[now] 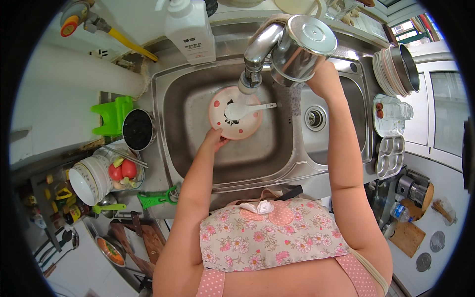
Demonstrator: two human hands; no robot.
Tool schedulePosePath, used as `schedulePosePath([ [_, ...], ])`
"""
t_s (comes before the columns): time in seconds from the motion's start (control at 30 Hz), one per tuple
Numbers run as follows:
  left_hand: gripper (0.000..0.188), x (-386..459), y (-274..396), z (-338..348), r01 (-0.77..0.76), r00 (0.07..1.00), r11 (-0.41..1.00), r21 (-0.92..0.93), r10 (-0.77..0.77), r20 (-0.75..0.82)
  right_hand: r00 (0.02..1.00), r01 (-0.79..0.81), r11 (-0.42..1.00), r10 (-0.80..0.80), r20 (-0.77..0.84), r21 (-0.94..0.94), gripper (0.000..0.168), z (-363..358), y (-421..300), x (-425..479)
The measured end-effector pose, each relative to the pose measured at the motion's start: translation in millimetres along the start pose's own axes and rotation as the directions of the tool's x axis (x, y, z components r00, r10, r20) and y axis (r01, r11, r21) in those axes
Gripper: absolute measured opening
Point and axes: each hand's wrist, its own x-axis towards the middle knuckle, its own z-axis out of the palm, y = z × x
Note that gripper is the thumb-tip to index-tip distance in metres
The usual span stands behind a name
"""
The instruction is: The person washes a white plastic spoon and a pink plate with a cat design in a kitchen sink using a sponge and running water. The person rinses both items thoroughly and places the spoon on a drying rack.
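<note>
In the large basin of the steel sink (256,159), my left hand (216,139) grips the near rim of a round pink-edged plate (241,130) with red dots and a cat design. A white soup spoon (241,110) lies across the plate, its handle pointing right. Above them is the nozzle of a chrome faucet (248,82); what looks like a faint stream falls below it. My right hand (324,80) is raised at the shiny metal cylinder (297,63) beside the faucet. That cylinder hides my right fingers, so their grip cannot be made out.
A white pump bottle (193,33) stands behind the basin. At left are a dark-filled pot (138,130), stacked bowls (87,182) and red tomatoes (122,170). The smaller basin has a drain strainer (315,118). Stacked plates (389,70) and a compartment tray (390,156) line the right edge.
</note>
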Motion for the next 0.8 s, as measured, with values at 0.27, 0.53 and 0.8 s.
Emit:
schedulePosePath([
  [0.27, 0.036, 8, -6, 5, 0.006, 0.999, 0.989, -0.147, -0.011, -0.036, 0.999, -0.038, 0.999, 0.039, -0.034, 0.028, 0.039, 5, 1, -4],
  [0.53, 0.04, -13, -4, 5, -0.06, 0.992, 0.982, -0.178, 0.039, -0.117, 0.989, -0.072, 0.974, 0.097, -0.11, 0.214, 0.051, 39, 14, -25],
  [0.8, 0.034, -118, -4, 1, -0.264, 0.961, 0.932, -0.25, 0.231, -0.154, 0.965, 0.258, 0.953, -0.248, -0.082, 0.159, 0.028, 175, -17, -89],
])
